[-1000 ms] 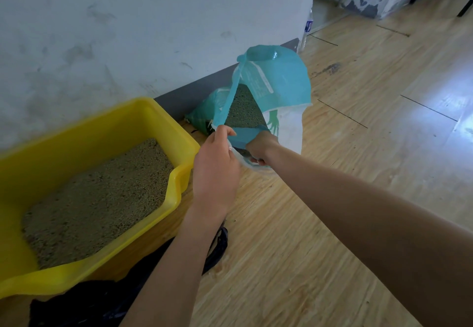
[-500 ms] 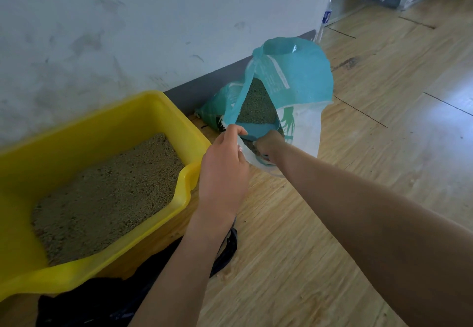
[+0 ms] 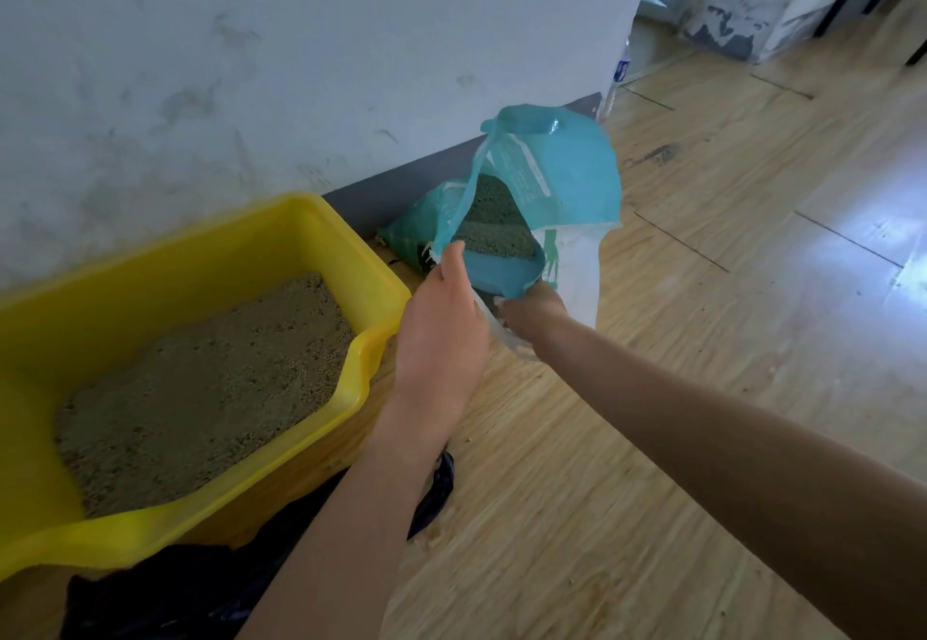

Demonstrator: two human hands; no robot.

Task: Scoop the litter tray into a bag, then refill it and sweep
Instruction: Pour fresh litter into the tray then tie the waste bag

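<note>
Barely anything has shifted: left grip (image 3: 441, 318) keeps pinching the thin teal edge of the litter bag (image 3: 562, 173), while right grip (image 3: 534, 311) has tucked further under its crinkled lower lip, clenched on it. With the mouth held wide, pouring seems next. The glossy yellow tray (image 3: 321, 218), just beside, holds coarse grey-green litter (image 3: 200, 378).

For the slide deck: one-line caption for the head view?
Left hand and right hand grip the open teal litter bag beside the yellow litter tray.

Both forearms stretched forward, left hand (image 3: 441, 323), right hand (image 3: 532, 311) close together, fingers (image 3: 453, 254) pinching litter bag (image 3: 567, 173)
</note>
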